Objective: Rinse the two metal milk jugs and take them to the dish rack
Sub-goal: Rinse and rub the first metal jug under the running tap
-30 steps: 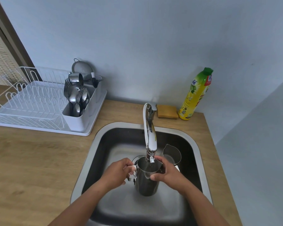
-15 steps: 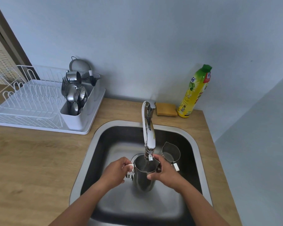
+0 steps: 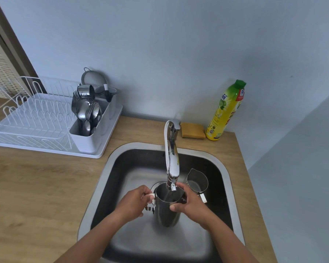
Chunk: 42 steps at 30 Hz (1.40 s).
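Note:
A tall metal milk jug [image 3: 167, 215] is held upright over the sink [image 3: 103, 179], its mouth right under the tap spout [image 3: 172, 168]. My left hand [image 3: 134, 203] grips its handle on the left. Around the jug's right side and rim wraps my right hand [image 3: 189, 204]. A smaller second milk jug [image 3: 197, 181] stands in the sink just to the right, behind my right hand. The white dish rack [image 3: 36, 126] sits on the counter at the far left.
The rack's cutlery holder [image 3: 87, 118] is full of spoons and forks, with a strainer behind it. A yellow sponge [image 3: 192, 130] and a yellow-green dish soap bottle [image 3: 226, 111] stand behind the sink by the wall. A wooden counter [image 3: 36, 196] surrounds the sink.
The jug and both hands have stayed under the spout, with hardly any shift. The grip looks the same in all frames.

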Each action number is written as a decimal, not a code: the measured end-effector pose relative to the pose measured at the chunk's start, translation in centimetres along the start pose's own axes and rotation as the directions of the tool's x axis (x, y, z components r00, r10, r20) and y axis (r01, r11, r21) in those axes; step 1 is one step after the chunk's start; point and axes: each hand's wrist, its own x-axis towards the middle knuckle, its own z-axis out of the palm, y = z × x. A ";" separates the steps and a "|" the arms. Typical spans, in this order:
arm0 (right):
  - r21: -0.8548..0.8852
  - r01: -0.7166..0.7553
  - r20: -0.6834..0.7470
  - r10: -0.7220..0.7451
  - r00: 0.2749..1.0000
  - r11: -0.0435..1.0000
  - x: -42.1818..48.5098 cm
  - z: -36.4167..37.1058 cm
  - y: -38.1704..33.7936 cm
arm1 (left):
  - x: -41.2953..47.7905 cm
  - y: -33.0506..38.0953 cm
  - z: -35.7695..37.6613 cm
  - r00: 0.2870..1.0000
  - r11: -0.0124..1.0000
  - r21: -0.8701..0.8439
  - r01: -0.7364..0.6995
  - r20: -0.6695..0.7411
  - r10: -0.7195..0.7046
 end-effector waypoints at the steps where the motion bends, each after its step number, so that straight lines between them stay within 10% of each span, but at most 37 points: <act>1: 0.009 -0.003 0.012 0.003 1.000 1.000 0.0 0.1 0.1 | 0.0 -0.1 0.0 1.000 1.000 -0.005 0.005 -0.006 -0.005; 42: 0.095 -0.191 -0.053 0.196 0.979 0.977 0.0 0.7 -3.2 | 0.2 -0.6 -0.5 0.992 0.989 -0.076 0.127 0.017 -0.126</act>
